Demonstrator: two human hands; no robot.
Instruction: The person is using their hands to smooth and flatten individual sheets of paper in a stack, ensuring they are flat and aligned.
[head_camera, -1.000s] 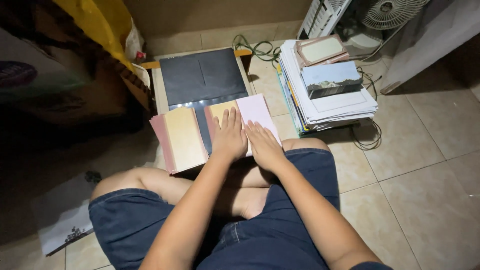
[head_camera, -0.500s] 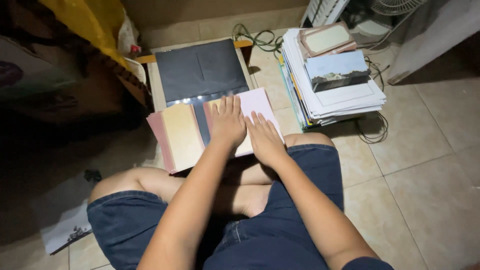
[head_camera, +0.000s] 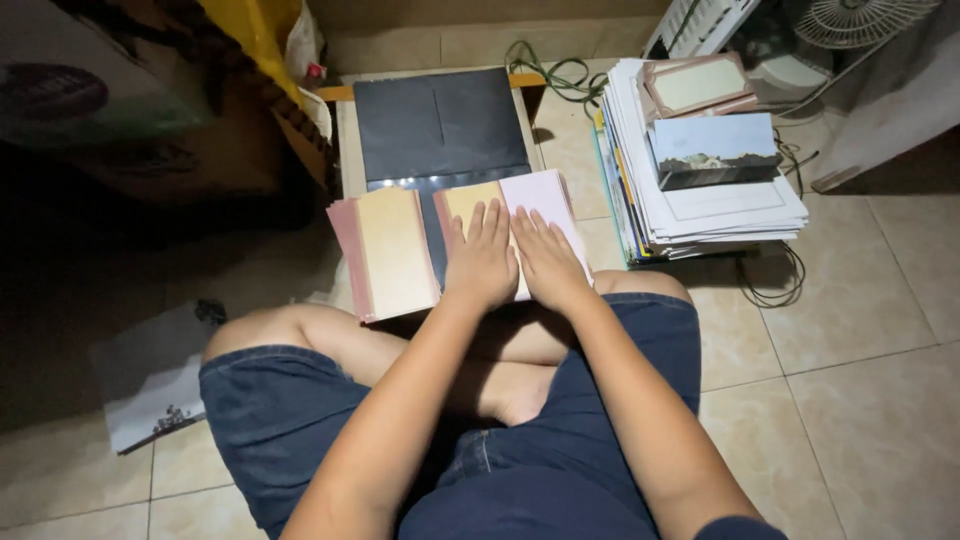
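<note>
— Where were the sheets?

— Centre of the frame, just above the knees: a tan sheet (head_camera: 395, 250) at left, a yellow sheet (head_camera: 470, 200) mid, and a pink sheet (head_camera: 545, 205) at right, all lying on the near part of a black folder (head_camera: 440, 125).

— And the hands?

— Both lay flat, palms down, side by side and nearly touching. The left hand (head_camera: 482, 262) pressed on the yellow sheet, the right hand (head_camera: 545, 262) on the pink one. Fingers were straight and close together, pointing to the top of the frame, gripping nothing. Forearms ran up from the bottom edge over dark blue shorts (head_camera: 560, 450).

— What hemmed them in?

— A paper stack (head_camera: 700, 200) stood just right of the pink sheet, with a photo (head_camera: 712, 148) on top. At upper left sat a yellow bag (head_camera: 250, 30) and dark clutter. A fan (head_camera: 860, 18) showed at upper right. Bare tile floor (head_camera: 850, 400) lay at lower right, and a loose print (head_camera: 150, 385) at lower left.
</note>
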